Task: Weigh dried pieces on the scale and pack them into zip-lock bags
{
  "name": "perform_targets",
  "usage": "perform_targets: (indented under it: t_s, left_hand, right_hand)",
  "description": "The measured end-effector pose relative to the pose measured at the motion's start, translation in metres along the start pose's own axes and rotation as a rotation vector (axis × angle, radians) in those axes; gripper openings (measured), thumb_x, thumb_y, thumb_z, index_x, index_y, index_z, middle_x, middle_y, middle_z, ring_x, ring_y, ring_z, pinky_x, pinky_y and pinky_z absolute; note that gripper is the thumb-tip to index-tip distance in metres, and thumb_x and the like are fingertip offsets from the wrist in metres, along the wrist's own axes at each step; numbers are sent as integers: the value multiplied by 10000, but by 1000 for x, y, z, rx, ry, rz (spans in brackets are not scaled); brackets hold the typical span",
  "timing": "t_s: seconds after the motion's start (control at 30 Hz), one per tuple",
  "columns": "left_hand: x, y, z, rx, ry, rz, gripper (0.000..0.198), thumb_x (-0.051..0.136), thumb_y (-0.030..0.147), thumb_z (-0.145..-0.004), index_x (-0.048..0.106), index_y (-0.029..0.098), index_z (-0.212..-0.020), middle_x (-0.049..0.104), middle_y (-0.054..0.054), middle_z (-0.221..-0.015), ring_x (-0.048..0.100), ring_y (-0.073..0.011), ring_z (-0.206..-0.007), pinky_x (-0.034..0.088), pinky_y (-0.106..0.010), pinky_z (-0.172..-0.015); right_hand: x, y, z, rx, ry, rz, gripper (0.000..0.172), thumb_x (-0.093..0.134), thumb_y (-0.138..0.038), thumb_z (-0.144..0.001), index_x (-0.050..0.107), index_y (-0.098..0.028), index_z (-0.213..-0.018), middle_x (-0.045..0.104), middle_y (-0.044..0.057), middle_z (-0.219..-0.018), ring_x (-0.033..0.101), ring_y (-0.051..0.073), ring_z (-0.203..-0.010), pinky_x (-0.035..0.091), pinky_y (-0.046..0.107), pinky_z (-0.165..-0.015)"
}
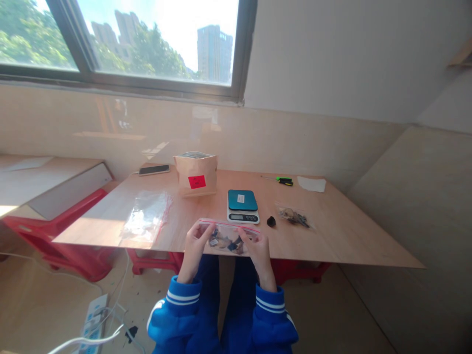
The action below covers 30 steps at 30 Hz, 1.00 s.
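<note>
Both hands pinch one clear zip bag at the near edge of the plywood tabletop: the left hand grasps its left end, the right hand its right end, thumbs on the side facing the person and fingers behind. The bag hangs between them just in front of the small teal digital scale, its red-pink zip strip running along the top.

It looks light and limp; the film is thin, probably slick, and will sag wherever it is not supported, so the stiffer zip strip and the two upper corners seem the surest places to hold. The small dark and tan pieces inside sit bunched low in the middle and would likely slide to one corner if the bag tilts. What the pieces are cannot be told at this size.

Elsewhere on the tabletop: a stack of empty zip bags to the left, a kraft paper pouch with a red label standing upright behind, a phone, a small black lump beside the scale, and another filled bag lying flat to the right.
</note>
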<state>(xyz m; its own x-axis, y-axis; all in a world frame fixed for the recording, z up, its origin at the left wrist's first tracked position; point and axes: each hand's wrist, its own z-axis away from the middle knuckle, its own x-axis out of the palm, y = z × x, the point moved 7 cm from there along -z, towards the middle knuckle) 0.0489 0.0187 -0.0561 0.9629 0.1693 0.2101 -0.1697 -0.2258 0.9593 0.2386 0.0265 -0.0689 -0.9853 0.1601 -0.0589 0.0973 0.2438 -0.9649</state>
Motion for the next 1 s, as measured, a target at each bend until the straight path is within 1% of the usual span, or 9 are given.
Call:
perform_targets:
  t_s: [0.1, 0.23, 0.43, 0.53, 0.6, 0.7, 0.8, 0.93, 1.0]
  left_hand:
    - [2, 3, 3, -5, -47, -10, 199, 700, 347, -746, 675, 153, -786, 685, -7, -725, 622, -144, -714, 496, -248, -689]
    - [3, 6, 4, -6, -88, -26, 184, 698, 330, -754, 687, 153, -803, 705, -13, -753, 633, -144, -741, 497, -246, -718]
    - [3, 6, 4, -12, -80, -54, 195, 705, 337, -747, 693, 146, -785, 716, -23, -728, 637, -148, -706, 497, -248, -688]
    - [3, 5, 3, -2, -49, -62, 209, 711, 348, -740, 695, 144, -782, 716, -24, -715, 637, -145, -689, 495, -247, -681]
    - [3, 3, 3, 7, -19, -60, 218, 718, 355, -731, 695, 142, -772, 712, -23, -702, 634, -142, -671, 494, -245, -669]
    - [5, 2, 4, 15, -15, -45, 225, 726, 361, -722, 696, 142, -767, 711, -25, -703, 634, -142, -665, 496, -244, -653]
    - [8, 2, 6, 15, -27, -34, 220, 724, 356, -725, 699, 143, -773, 710, -26, -704, 635, -141, -663, 496, -240, -642]
    - [8, 4, 7, 18, -30, -24, 208, 724, 347, -728, 700, 146, -776, 712, -23, -712, 636, -137, -672, 495, -232, -651]
    - [7, 5, 7, 16, -26, -18, 207, 724, 348, -727, 701, 147, -773, 712, -20, -715, 636, -136, -679, 497, -232, -663]
  right_hand:
    - [-5, 4, 0, -6, 46, 41, 269, 674, -405, -765, 723, -151, -836, 742, 84, -802, 689, 230, -760, 552, 319, -672]
    - [-8, 6, 0, -12, 67, 37, 277, 680, -412, -763, 721, -149, -837, 737, 80, -792, 685, 224, -757, 547, 298, -639]
    - [-10, 5, 1, -22, 95, -17, 248, 710, -395, -742, 718, -154, -801, 731, 66, -774, 677, 194, -712, 543, 275, -622]
    - [-9, 9, 2, 69, 88, -94, 306, 734, -431, -705, 725, -142, -805, 728, 66, -718, 661, 180, -592, 533, 268, -521]
    - [-4, 11, 4, 142, 22, -160, 346, 730, -463, -702, 734, -140, -826, 725, 59, -673, 647, 177, -528, 523, 270, -470]
    - [4, 9, 6, 170, -72, -195, 342, 740, -471, -689, 750, -147, -799, 744, 62, -701, 678, 206, -586, 547, 289, -510]
    - [6, 8, 6, 161, -60, -191, 325, 750, -467, -679, 750, -150, -752, 749, 59, -707, 690, 224, -616, 557, 299, -532]
    - [6, 1, 5, 92, -58, -210, 294, 738, -433, -711, 739, -167, -838, 752, 50, -752, 703, 235, -710, 574, 325, -637]
    - [6, 0, 5, 84, -60, -202, 274, 737, -418, -718, 729, -172, -839, 751, 48, -768, 703, 236, -743, 571, 335, -684]
